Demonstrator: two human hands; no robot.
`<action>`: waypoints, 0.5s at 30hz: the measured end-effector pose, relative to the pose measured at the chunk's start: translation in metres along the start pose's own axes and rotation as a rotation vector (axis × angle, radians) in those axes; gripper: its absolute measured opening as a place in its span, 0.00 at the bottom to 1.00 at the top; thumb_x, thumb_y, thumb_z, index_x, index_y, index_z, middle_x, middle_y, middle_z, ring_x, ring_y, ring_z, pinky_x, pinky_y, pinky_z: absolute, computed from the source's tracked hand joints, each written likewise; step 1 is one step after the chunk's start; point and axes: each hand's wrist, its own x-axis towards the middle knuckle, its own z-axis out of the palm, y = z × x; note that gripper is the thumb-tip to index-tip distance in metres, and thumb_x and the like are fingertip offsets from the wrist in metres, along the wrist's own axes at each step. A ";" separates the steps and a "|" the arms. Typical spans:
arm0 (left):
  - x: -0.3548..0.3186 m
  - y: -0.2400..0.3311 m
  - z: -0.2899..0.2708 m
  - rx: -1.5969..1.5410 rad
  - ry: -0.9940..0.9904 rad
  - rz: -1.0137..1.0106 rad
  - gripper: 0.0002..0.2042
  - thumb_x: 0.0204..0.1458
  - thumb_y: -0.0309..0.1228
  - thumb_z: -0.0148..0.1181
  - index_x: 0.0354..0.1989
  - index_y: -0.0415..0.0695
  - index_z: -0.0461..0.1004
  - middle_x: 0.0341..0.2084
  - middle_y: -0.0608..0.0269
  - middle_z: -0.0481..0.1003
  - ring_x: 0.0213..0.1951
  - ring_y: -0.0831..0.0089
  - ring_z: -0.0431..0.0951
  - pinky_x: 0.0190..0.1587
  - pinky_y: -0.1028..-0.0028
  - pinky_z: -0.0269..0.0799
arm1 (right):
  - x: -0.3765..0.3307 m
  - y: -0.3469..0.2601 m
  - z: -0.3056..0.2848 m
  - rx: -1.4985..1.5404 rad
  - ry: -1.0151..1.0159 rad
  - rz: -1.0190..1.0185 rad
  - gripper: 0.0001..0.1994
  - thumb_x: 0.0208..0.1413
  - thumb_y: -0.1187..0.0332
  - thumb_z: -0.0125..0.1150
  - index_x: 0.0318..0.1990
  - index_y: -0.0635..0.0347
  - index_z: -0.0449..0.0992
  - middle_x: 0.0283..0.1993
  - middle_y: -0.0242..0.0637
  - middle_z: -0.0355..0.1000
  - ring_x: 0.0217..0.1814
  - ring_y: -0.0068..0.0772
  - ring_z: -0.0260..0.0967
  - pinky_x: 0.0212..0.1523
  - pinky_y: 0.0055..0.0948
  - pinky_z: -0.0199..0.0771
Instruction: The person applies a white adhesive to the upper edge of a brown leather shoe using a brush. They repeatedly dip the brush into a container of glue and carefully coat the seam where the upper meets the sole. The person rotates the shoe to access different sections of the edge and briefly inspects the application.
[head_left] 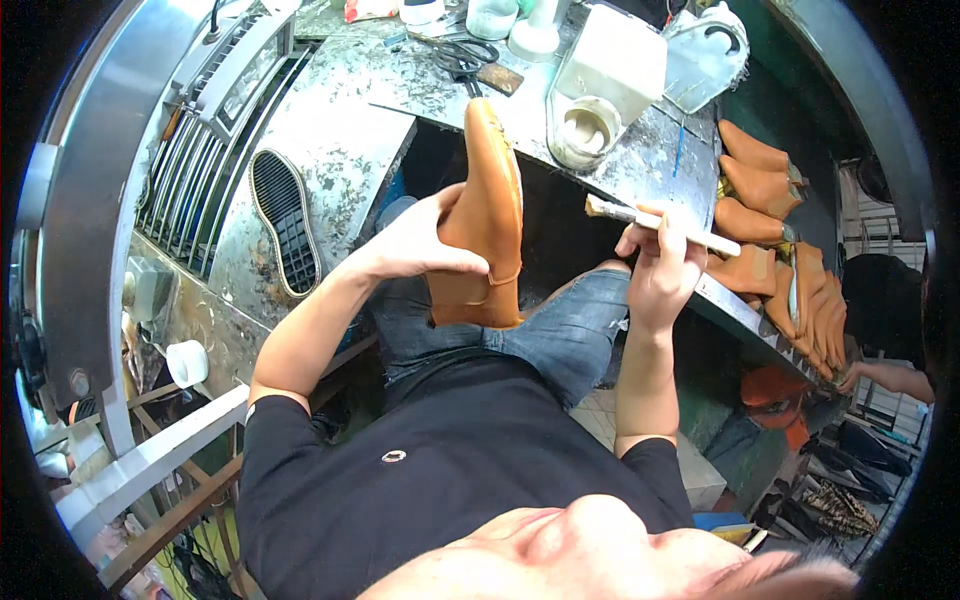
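A tan leather boot (483, 200) is held up over my lap, toe pointing away from me. My left hand (430, 240) is wrapped round its ankle part, the thumb lying across the leather. In my right hand (665, 265) is a brush (690, 232) with a pale handle, gripped between the fingers. Its bristles point left toward the boot, and there is a gap between them. A black shoe sole (285, 220) with a light rim lies tread up on the worktable to the left.
Scissors (463, 57) lie on the stained worktable (345, 150) beyond the boot. A white container with a round cup (590, 130) stands at the far right edge, beside a translucent jug (705, 55). Several tan boots (755, 190) line the right side, where another person's hand (865, 378) reaches in. A metal rack (195, 170) stands at left.
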 end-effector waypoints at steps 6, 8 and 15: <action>-0.001 -0.005 0.010 -0.049 -0.017 -0.010 0.56 0.40 0.45 0.85 0.75 0.34 0.57 0.67 0.52 0.71 0.68 0.66 0.70 0.73 0.63 0.63 | 0.032 -0.013 0.018 -0.149 -0.218 0.045 0.12 0.72 0.69 0.57 0.45 0.70 0.83 0.28 0.36 0.78 0.27 0.25 0.76 0.33 0.25 0.77; -0.003 -0.001 0.010 -0.050 -0.022 -0.027 0.57 0.40 0.45 0.85 0.75 0.33 0.56 0.66 0.52 0.71 0.68 0.66 0.70 0.72 0.63 0.63 | 0.041 -0.013 0.025 -0.143 -0.258 0.038 0.11 0.72 0.69 0.58 0.45 0.69 0.83 0.28 0.36 0.78 0.28 0.24 0.76 0.32 0.24 0.77; -0.006 0.005 0.010 -0.068 -0.067 -0.009 0.54 0.43 0.45 0.84 0.75 0.34 0.58 0.65 0.51 0.72 0.67 0.65 0.72 0.72 0.65 0.64 | 0.058 -0.017 0.044 -0.182 -0.345 0.059 0.14 0.74 0.66 0.54 0.47 0.69 0.83 0.29 0.36 0.77 0.29 0.25 0.77 0.35 0.24 0.78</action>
